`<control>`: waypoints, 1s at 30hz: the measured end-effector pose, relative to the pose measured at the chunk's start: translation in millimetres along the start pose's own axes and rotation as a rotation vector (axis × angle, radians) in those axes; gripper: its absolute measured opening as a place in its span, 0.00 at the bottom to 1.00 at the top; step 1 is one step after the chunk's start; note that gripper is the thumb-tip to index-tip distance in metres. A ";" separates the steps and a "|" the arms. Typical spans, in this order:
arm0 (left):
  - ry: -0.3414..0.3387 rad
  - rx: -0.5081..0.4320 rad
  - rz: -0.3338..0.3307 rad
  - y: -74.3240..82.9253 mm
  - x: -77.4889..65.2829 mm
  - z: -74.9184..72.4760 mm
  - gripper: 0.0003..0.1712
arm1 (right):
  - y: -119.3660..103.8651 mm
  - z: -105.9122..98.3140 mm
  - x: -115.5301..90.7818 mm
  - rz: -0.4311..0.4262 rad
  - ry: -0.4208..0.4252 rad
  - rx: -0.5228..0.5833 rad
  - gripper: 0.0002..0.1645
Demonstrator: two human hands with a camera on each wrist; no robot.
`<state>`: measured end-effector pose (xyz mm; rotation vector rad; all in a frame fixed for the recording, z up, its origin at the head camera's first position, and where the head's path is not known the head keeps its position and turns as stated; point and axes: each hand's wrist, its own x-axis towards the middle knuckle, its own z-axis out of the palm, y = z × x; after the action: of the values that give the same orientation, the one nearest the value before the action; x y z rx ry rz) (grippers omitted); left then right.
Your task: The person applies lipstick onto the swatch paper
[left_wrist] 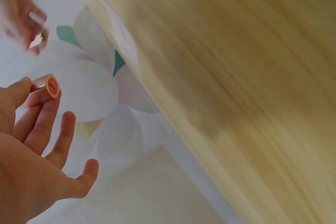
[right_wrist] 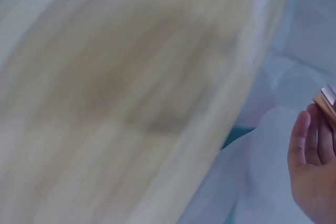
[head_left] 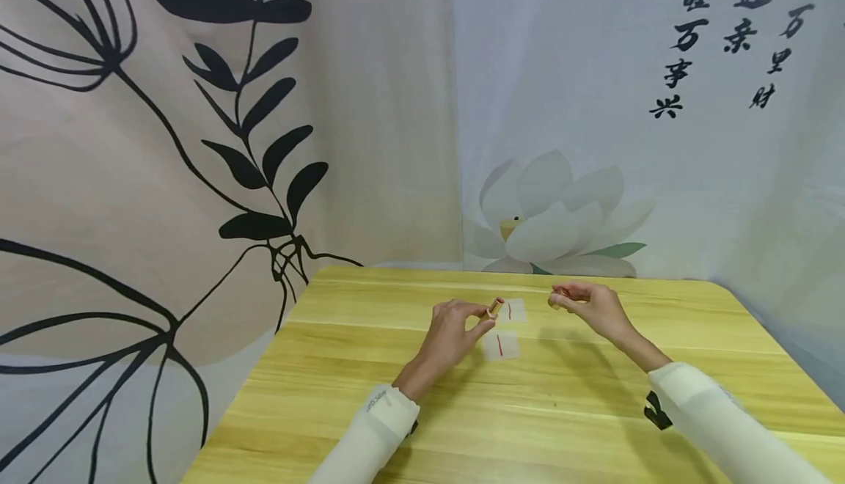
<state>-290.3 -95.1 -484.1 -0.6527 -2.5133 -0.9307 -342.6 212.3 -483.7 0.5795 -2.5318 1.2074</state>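
Note:
My left hand [head_left: 447,337] pinches a short gold lipstick tube [head_left: 495,308] between thumb and fingers, tilted over the slips. Its round red end [left_wrist: 52,86] faces the left wrist camera, and the ring and little fingers stand away from it. To the right, raised above the tabletop, my right hand [head_left: 597,312] holds another small gold lipstick piece [right_wrist: 324,102] at its fingertips; the fingers hide part of it. Two pale paper slips, an upper one [head_left: 518,311] and a lower one [head_left: 510,349], lie by the left hand, each bearing a red stroke.
The yellow wood-grain table [head_left: 317,396] reaches back to a printed curtain [head_left: 389,139] with dark plants, a lotus and writing. A black strap [head_left: 657,412] shows under the right sleeve. Both hands cast shadows on the tabletop.

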 end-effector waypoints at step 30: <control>0.026 0.035 0.029 0.8 3.9 -1.8 0.12 | -88.1 39.7 29.4 -0.124 -0.150 0.295 0.17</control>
<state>-292.7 -94.7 -480.5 -0.6602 -2.4852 -0.8774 -330.4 123.8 -436.5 0.9123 -2.4063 1.5548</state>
